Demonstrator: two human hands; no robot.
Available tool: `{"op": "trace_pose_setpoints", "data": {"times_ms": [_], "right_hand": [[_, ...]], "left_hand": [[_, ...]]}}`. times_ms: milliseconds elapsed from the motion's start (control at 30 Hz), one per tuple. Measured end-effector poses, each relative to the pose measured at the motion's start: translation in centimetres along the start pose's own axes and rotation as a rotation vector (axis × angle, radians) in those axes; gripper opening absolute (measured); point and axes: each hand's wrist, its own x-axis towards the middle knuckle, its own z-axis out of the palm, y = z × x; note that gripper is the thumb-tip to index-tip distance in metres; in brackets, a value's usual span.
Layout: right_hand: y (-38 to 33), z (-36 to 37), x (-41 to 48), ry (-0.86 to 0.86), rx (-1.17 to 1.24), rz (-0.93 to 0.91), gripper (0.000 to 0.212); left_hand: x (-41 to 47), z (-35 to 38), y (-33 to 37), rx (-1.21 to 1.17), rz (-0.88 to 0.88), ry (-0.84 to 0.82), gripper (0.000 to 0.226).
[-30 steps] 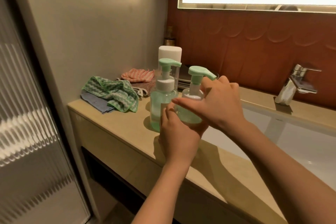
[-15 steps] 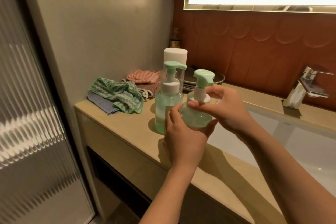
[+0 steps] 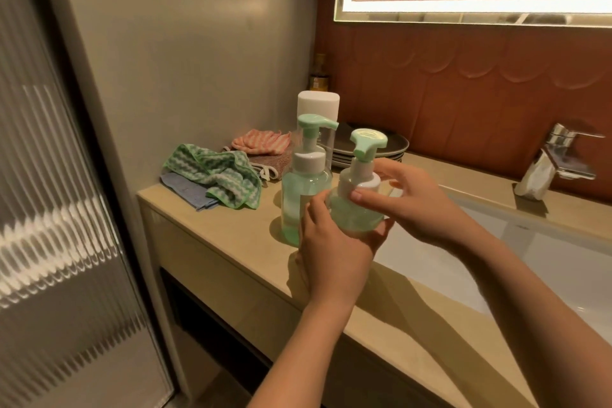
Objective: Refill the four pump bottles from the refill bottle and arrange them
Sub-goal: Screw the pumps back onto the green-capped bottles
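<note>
Two clear green pump bottles are in view on the beige counter (image 3: 231,242). The round one (image 3: 356,212) has a mint pump head that points toward me. My left hand (image 3: 334,248) grips its body from the front. My right hand (image 3: 414,199) pinches its white collar with thumb and fingers. A taller pump bottle (image 3: 306,182) stands upright just left of it, spout pointing right. Behind that stands a clear bottle with a white cap (image 3: 318,106).
A green-and-white cloth (image 3: 215,172), a blue cloth and a pink cloth (image 3: 261,141) lie at the counter's left rear. Dark plates (image 3: 371,146) are stacked behind the bottles. A white sink (image 3: 530,258) and chrome tap (image 3: 556,159) lie to the right. A glass door is at left.
The round bottle's pump head has turned from pointing right to pointing toward me. My right hand has slid from over the pump down to the collar. My left hand keeps its hold.
</note>
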Motion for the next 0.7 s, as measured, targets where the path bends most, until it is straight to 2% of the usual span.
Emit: {"op": "trace_pose_setpoints", "data": {"times_ms": [167,400,533,700], "right_hand": [[-0.3,-0.9,1.0,-0.001,-0.233,-0.027,0.041],[-0.7,-0.7,1.9,0.016,-0.310,-0.015,0.048],[-1.1,0.4,2.7,0.032,-0.361,0.012,0.056],[-1.7,2.1,4.1,0.043,-0.435,0.026,0.052]], "left_hand": [[0.5,0.1,0.1,-0.004,0.010,-0.019,0.077],[0.9,-0.1,0.1,0.011,-0.008,-0.007,0.080],[1.8,-0.4,-0.8,0.035,-0.041,0.019,0.058],[3.2,-1.4,-1.8,0.105,-0.038,0.053,0.046]]}}
